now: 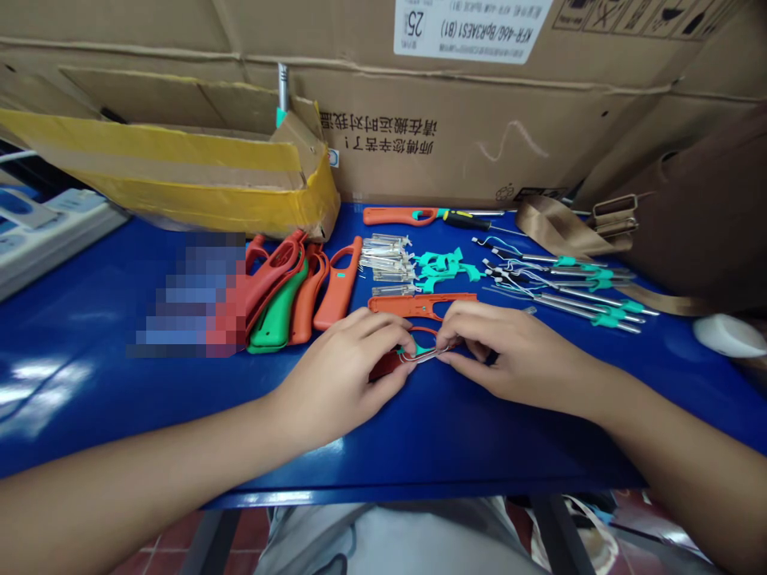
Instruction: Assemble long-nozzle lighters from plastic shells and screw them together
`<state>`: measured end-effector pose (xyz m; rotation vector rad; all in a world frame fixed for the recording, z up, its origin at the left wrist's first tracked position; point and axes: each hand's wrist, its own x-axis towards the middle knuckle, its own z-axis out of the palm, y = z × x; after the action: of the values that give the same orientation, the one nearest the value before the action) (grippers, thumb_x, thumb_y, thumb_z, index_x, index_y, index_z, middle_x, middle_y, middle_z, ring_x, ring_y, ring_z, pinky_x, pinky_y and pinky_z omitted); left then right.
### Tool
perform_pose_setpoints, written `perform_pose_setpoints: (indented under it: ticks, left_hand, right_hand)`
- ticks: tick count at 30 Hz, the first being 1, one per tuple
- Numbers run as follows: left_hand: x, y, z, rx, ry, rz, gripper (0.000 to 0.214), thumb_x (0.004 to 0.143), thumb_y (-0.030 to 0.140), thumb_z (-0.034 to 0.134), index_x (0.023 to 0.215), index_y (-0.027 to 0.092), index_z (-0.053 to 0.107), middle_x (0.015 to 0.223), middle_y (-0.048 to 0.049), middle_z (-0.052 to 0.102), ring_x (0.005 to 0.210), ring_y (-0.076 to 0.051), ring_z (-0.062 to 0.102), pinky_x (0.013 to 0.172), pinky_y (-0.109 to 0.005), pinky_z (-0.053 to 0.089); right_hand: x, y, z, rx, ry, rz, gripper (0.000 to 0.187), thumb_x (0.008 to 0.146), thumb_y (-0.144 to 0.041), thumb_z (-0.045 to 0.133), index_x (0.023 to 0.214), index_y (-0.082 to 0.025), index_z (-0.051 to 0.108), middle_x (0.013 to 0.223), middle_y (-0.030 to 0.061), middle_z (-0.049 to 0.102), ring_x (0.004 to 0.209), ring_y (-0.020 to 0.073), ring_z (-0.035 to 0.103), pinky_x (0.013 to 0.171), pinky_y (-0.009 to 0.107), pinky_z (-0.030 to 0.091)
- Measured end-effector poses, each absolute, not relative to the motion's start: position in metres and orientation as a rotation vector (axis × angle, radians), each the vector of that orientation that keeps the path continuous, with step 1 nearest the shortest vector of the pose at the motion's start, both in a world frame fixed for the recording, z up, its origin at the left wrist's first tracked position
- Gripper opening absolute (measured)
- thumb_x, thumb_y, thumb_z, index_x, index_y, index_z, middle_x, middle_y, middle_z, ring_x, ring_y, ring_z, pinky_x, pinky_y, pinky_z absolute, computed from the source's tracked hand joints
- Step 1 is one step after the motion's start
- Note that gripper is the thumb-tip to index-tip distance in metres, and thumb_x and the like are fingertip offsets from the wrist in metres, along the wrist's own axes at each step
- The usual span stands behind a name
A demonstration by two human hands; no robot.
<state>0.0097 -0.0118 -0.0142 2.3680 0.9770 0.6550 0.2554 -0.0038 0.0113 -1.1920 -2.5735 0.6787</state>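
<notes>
Both my hands meet at the middle of a blue table (120, 383). My left hand (344, 367) is closed around an orange lighter shell half (387, 363) with a teal trigger piece (423, 349) in it. My right hand (509, 347) pinches a thin metal wire part (428, 357) at the same shell. A second orange shell half (419, 304) lies just beyond my fingers.
Orange and green shell halves (293, 291) lie in a pile at the left. Behind are metal clips (387, 259), teal triggers (447, 267), metal tubes with wires (569, 287), an assembled orange lighter (407, 215) and a screwdriver (473, 220). Cardboard boxes (180, 172) stand at the back, a power strip (41, 231) at the far left.
</notes>
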Motion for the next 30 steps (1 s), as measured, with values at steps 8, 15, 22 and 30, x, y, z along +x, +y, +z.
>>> perform_pose_setpoints:
  ticks: [8, 15, 22, 30]
  left_hand:
    - [0.0097, -0.0119, -0.0145, 2.374, 0.976, 0.636, 0.008, 0.097, 0.021, 0.060, 0.104, 0.021, 0.064, 0.111, -0.0039, 0.069, 0.100, -0.023, 0.059, 0.087, -0.039, 0.049]
    - [0.0102, -0.0120, -0.0139, 2.391, 0.979, 0.601, 0.010, 0.096, 0.021, 0.061, 0.105, 0.021, 0.063, 0.114, -0.0052, 0.068, 0.105, -0.024, 0.059, 0.093, -0.040, 0.049]
    - [0.0112, -0.0119, -0.0122, 2.407, 0.977, 0.595, 0.010, 0.100, 0.023, 0.055, 0.104, 0.020, 0.064, 0.109, -0.0051, 0.068, 0.100, -0.023, 0.059, 0.087, -0.039, 0.049]
    - [0.0094, -0.0110, -0.0117, 2.423, 0.970, 0.606, 0.011, 0.100, 0.025, 0.057, 0.099, 0.020, 0.067, 0.114, -0.0070, 0.068, 0.102, -0.024, 0.060, 0.088, -0.040, 0.050]
  right_hand:
    - [0.2560, -0.0029, 0.0113, -1.236, -2.582, 0.689, 0.005, 0.098, -0.021, 0.057, 0.098, -0.024, 0.061, 0.097, -0.0006, 0.066, 0.074, 0.0131, 0.057, 0.065, 0.028, 0.041]
    - [0.2581, -0.0031, 0.0123, -1.265, -2.595, 0.707, 0.006, 0.101, -0.021, 0.049, 0.103, -0.024, 0.054, 0.099, 0.0015, 0.065, 0.082, 0.0162, 0.061, 0.070, 0.030, 0.042]
    - [0.2566, -0.0031, 0.0153, -1.265, -2.645, 0.703, 0.003, 0.099, -0.022, 0.049, 0.102, -0.024, 0.051, 0.098, 0.0003, 0.063, 0.083, 0.0162, 0.060, 0.071, 0.030, 0.041]
    - [0.2583, -0.0029, 0.0142, -1.177, -2.697, 0.659, 0.004, 0.095, -0.020, 0.055, 0.094, -0.024, 0.054, 0.097, 0.0001, 0.061, 0.078, 0.0145, 0.056, 0.065, 0.027, 0.037]
